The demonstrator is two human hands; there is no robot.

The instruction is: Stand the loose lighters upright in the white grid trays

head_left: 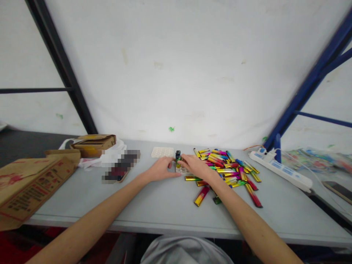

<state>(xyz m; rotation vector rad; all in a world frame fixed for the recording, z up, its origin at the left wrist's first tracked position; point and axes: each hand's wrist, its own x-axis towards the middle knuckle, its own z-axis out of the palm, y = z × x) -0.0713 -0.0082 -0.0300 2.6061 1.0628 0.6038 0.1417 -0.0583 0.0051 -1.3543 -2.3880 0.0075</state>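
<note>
Near the middle of the table, a small pale tray with round holes lies between my two hands. A few dark-topped lighters stand upright at its left side. My left hand rests at the tray's left edge, thumb and fingers apart, with nothing in it. My right hand reaches over the tray from the right, its fingers closed at the standing lighters; what its fingertips hold is too small to make out. Shiny multicoloured lighters lie in a loose pile beside and beyond my right forearm.
A second pale holed tray lies behind my left hand. To the left are a blurred dark object, a white plastic bag and cardboard boxes. A white power strip and a phone are at right.
</note>
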